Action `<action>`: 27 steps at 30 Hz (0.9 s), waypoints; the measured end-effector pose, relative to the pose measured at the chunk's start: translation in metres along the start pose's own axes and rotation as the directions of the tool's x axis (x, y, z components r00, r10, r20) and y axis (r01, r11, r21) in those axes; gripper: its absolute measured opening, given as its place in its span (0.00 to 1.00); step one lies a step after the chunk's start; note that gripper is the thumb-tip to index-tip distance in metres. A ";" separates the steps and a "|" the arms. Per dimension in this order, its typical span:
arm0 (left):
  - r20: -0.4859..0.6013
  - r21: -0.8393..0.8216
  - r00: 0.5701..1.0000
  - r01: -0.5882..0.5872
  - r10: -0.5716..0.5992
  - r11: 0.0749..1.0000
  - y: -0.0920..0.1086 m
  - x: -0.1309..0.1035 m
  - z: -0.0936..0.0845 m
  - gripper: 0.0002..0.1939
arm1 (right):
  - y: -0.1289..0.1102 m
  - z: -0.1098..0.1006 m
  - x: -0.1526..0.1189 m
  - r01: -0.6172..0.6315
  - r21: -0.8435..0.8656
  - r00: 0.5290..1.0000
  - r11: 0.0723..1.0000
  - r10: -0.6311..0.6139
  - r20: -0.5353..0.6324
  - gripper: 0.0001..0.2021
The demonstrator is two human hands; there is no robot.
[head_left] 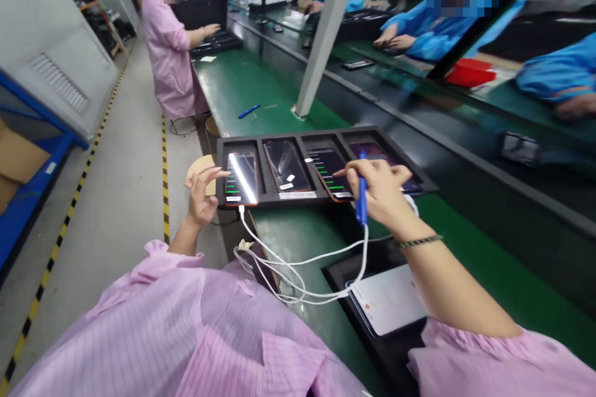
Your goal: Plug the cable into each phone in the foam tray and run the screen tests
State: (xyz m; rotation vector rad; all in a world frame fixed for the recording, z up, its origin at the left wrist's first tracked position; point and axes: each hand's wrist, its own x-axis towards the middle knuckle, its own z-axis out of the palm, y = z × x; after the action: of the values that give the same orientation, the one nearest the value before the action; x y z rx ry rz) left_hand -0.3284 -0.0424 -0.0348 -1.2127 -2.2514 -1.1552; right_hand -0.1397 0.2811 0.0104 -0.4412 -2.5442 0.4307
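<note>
A black tray [266, 196] with several compartments holds a row of phones on the green bench. At the leftmost phone [241, 181], lit with green bars and plugged into a white cable [279, 258], my left hand [203, 197] reaches in with fingers apart, fingertips at the screen's left edge. My right hand [384, 195] grips a blue pen [362, 201], its index finger stretched to the screen of the third phone [327, 169]. The second phone [285, 164] has a dark screen. My right hand partly hides the fourth phone [370, 150].
Below the tray lies a tablet-like device [391, 301] with a white screen, under my right forearm. Another blue pen [249, 111] rests farther along the bench by a grey post [326, 37]. A person in pink [167, 43] stands at the bench; people in blue work across it.
</note>
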 end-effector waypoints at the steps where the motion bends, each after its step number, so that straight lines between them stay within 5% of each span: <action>1: -0.038 -0.011 0.998 -0.043 0.043 0.999 0.002 -0.001 -0.001 0.45 | 0.002 0.000 0.000 0.001 -0.009 0.999 1.000 -0.002 -0.055 0.16; 4: -0.095 -0.026 0.986 -0.139 0.136 0.990 0.008 -0.003 -0.003 0.37 | 0.006 -0.006 -0.001 0.025 -0.028 0.973 0.999 -0.031 -0.230 0.16; 11: 0.066 0.067 0.997 -0.050 0.045 0.997 0.005 -0.006 -0.002 0.43 | 0.013 -0.017 -0.012 0.089 -0.058 0.919 0.994 -0.104 -0.379 0.14; 15: -0.007 -0.040 0.984 -0.178 0.177 0.983 -0.001 -0.007 0.002 0.36 | 0.020 -0.026 -0.022 -0.061 -0.060 0.934 0.996 0.036 -0.355 0.14; 20: -0.056 -0.004 0.980 -0.192 0.191 0.981 -0.006 -0.007 0.005 0.36 | 0.031 -0.048 -0.028 -0.312 -0.011 0.913 0.950 0.297 -0.279 0.11; 27: 0.042 -0.013 0.994 -0.097 0.098 0.995 -0.012 -0.008 0.011 0.42 | 0.038 -0.058 -0.028 -0.372 0.012 0.907 0.928 0.366 -0.209 0.08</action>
State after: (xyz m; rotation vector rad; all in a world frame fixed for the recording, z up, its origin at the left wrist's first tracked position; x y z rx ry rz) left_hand -0.3332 -0.0419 -0.0524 -1.3481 -2.1921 -1.1170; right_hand -0.0777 0.3168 0.0307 -0.9382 -2.2643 0.4570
